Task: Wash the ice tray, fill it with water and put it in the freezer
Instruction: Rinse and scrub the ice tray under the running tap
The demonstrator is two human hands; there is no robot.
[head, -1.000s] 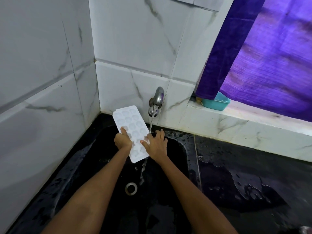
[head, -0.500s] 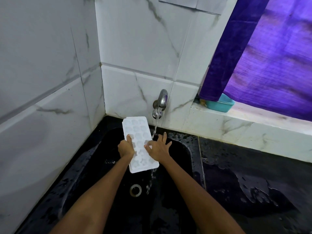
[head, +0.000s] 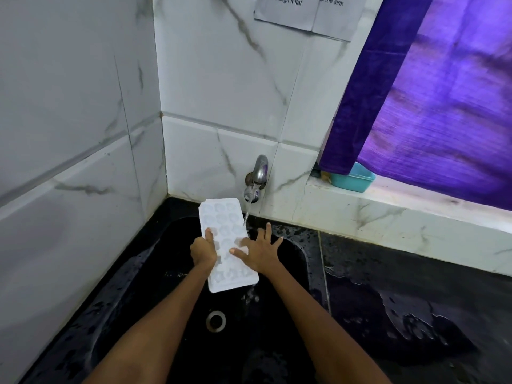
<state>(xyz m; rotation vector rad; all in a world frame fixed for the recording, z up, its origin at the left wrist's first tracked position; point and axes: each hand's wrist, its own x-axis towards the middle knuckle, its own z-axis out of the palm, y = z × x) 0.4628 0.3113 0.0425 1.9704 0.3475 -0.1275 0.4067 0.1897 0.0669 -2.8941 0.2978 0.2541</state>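
A white ice tray (head: 225,228) with several round cells is held over the black sink (head: 297,261), tilted with its far end up near the wall. My left hand (head: 203,252) grips its left edge, thumb on top. My right hand (head: 260,252) lies flat with fingers spread on the tray's right side. A thin stream of water runs from the metal tap (head: 256,180) onto the tray's right edge and drips into the basin.
The drain (head: 215,321) sits in the sink floor below the tray. A wet black counter (head: 415,300) extends to the right. A teal tub (head: 353,180) rests on the white ledge under a purple curtain (head: 443,92). Tiled walls close in left and behind.
The tray has turned a little, its near end swinging right and toward me. My right hand has spread flatter across the tray's right side. The view has tilted up slightly.
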